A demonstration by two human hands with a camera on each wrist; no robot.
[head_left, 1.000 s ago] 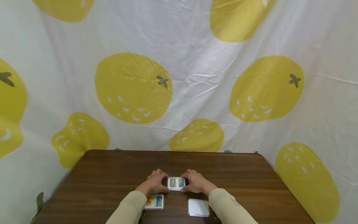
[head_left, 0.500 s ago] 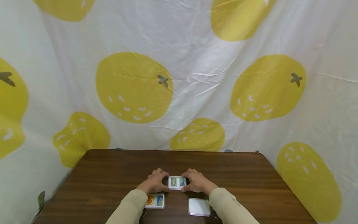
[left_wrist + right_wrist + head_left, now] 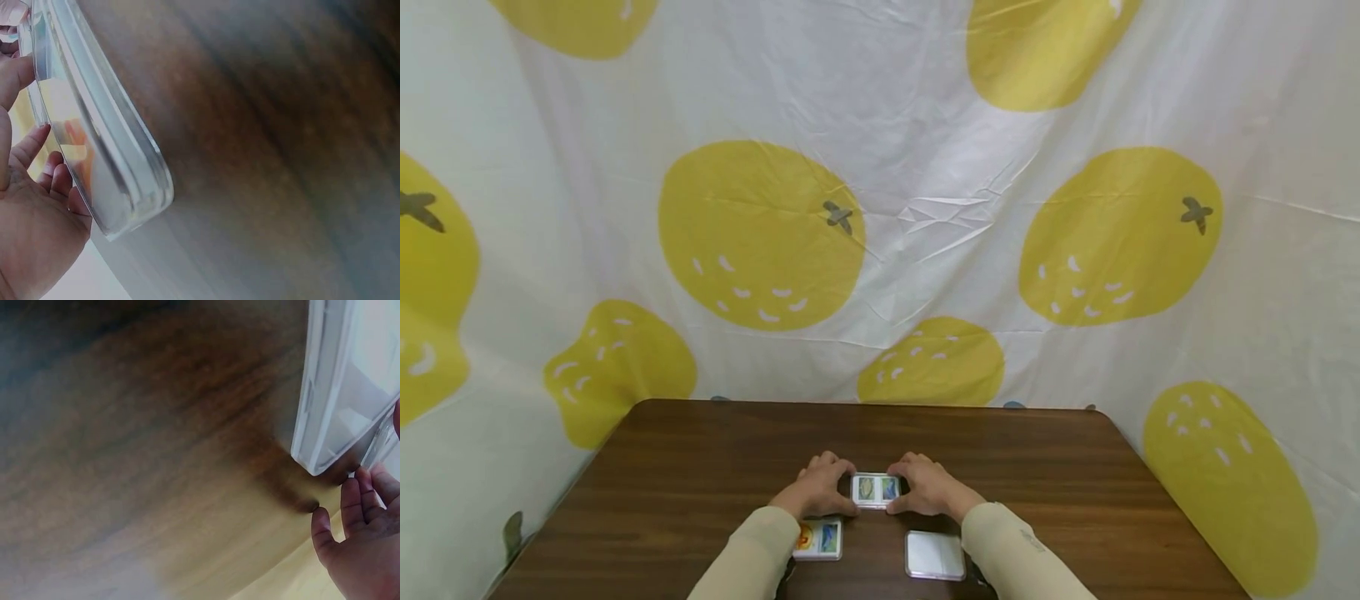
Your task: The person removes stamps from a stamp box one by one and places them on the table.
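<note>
At the middle of the table in the head view lies a small clear plastic case (image 3: 876, 492) showing two coloured pictures side by side. My left hand (image 3: 820, 490) pinches its left end between thumb and forefinger. The right hand (image 3: 928, 490) holds the opposite end in the same way. Only a corner of that case (image 3: 381, 440) shows in the right wrist view, past my fingers. Nearer me, partly behind the left sleeve, is a second case (image 3: 823, 540) with an orange and a blue-green picture. A third case (image 3: 935, 555), plain white on top, sits by the right forearm.
The dark brown wooden table (image 3: 700, 450) has rounded far corners. Behind it hangs a white cloth (image 3: 940, 275) printed with large yellow fruit. In the left wrist view the second case (image 3: 106, 125) stands large and close before the left palm.
Both hands keep their hold on the middle case. The head view has shifted very slightly; the cases lie as before.
</note>
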